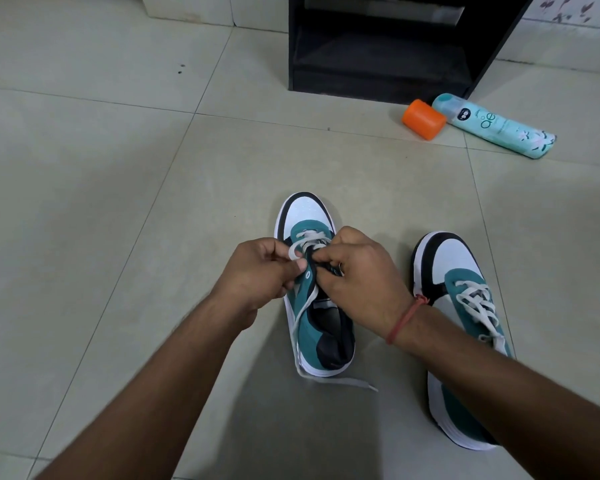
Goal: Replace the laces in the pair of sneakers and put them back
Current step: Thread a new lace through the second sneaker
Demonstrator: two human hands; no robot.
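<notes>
On the floor, the right sneaker (465, 327) looks fully laced, while the left sneaker (312, 292) is laced only near the toe. The left hand (260, 271) pinches its white lace (300, 327); the right hand (361, 282) pinches at the eyelets, so most threading remains

Well beyond the grip and to its right, a pale turquoise cylindrical spray can (496, 125) lies on its side on the glossy beige tiled floor (118, 174). An orange plastic cap (423, 119) lies just beside its nozzle end. Farther off stands a black open-fronted wooden rack (381, 46).
</notes>
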